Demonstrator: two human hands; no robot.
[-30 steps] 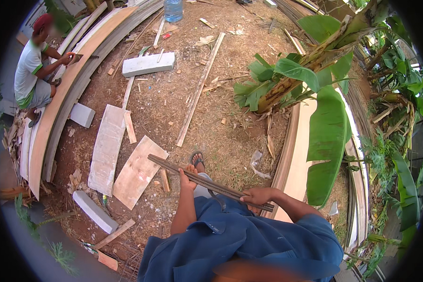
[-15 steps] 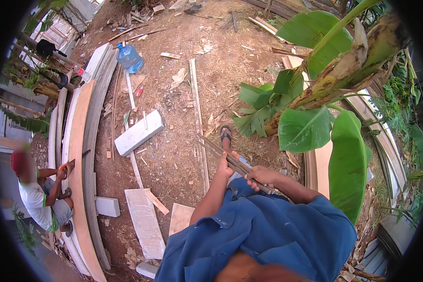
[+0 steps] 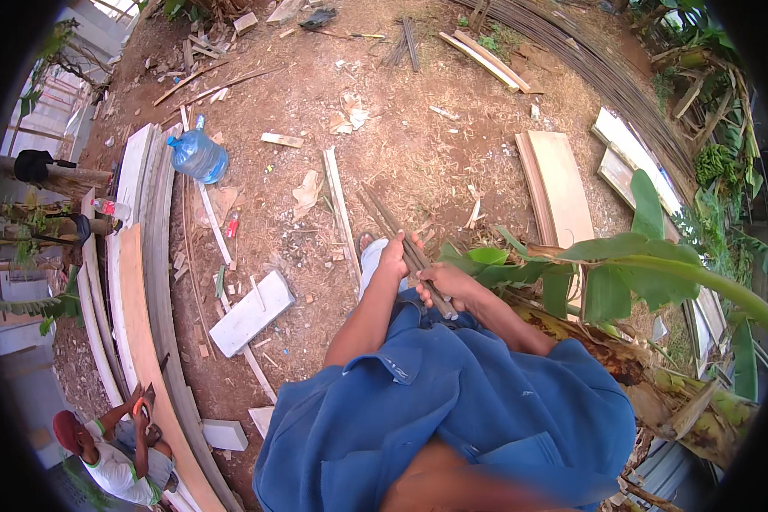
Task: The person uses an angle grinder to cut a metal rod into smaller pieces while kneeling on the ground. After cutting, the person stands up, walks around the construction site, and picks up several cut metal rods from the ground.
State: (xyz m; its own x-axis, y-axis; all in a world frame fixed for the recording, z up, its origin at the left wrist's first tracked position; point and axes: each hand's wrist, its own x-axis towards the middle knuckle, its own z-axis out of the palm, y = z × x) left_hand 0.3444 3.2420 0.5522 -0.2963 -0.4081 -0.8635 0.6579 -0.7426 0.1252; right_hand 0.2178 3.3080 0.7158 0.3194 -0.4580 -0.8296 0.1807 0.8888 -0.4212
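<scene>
A small bundle of thin brown rods (image 3: 383, 213) slants in front of my body, its far ends pointing up and left over the dirt. My left hand (image 3: 393, 258) is closed around the middle of the bundle. Nearer my waist, my right hand (image 3: 446, 284) grips the same rods, and their short ends stick out below it. Whether the rods are rusty metal or wood I cannot tell. My foot (image 3: 365, 241) shows partly behind the left hand.
At lower left a person (image 3: 115, 456) in a red cap holds an orange-handled tool by long stacked boards (image 3: 136, 299). A blue water jug (image 3: 198, 156), a white block (image 3: 252, 313) and wood scraps lie leftward. Banana leaves (image 3: 623, 264) and plywood sheets (image 3: 559, 183) are at right.
My view has shifted forward and right past the banana plant. Both hands keep hold of the rods, which now point more steeply away from me.
</scene>
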